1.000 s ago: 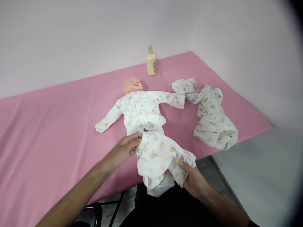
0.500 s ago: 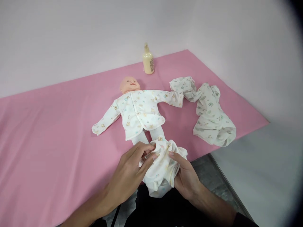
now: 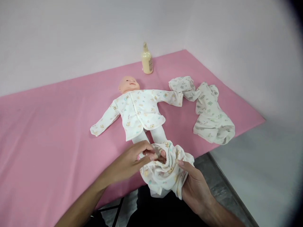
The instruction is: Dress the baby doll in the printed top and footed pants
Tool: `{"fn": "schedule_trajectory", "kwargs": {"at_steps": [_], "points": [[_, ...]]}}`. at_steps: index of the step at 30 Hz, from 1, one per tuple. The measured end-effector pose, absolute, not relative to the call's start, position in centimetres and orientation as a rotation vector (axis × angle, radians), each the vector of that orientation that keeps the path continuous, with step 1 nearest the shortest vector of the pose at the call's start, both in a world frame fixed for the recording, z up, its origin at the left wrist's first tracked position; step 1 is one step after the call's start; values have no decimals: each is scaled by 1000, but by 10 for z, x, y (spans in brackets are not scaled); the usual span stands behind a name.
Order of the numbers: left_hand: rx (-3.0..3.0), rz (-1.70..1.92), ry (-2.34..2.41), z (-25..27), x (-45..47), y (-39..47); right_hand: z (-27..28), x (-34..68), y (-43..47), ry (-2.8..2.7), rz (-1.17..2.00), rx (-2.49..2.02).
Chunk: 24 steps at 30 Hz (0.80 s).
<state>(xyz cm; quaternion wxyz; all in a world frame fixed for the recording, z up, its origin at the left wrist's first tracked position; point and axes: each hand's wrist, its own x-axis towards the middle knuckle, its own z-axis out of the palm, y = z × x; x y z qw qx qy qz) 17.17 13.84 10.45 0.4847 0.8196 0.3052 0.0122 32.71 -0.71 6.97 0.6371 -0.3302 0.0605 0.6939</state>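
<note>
A baby doll lies on its back in a white patterned jacket. Its white legs run toward me, their lower ends behind a bunched pair of white patterned baby pants. My left hand pinches the left edge of a round opening in the pants. Around their right side, my right hand is closed, thumb on top and most fingers hidden by cloth. A skin-toned tip shows inside the opening; whether it is a finger or the doll's foot, I cannot tell.
A pump bottle of cream-coloured liquid stands near the back wall. Two crumpled patterned garments, one bunched and one longer, lie right of the doll. The pink-covered table ends just in front of me.
The opening in the pants has turned up and spread into view. My right hand has shifted slightly right and down with the cloth; my left fingers are now at the opening's edge.
</note>
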Motion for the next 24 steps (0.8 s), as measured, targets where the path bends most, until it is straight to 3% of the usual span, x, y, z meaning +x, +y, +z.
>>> {"fn": "schedule_trajectory", "kwargs": {"at_steps": [4,9,16,24], "points": [[2361,161,635,97,184,162,74,320,-8,155,1586,-794],[2932,66,87,83,222,188,77,310,-18,138,1468,-931],[2977,-236,-214,70,247,185,81,308,-32,211,1493,-914],[3108,-187,-188,59,253,177,74,318,-39,237,1576,-875]]}}
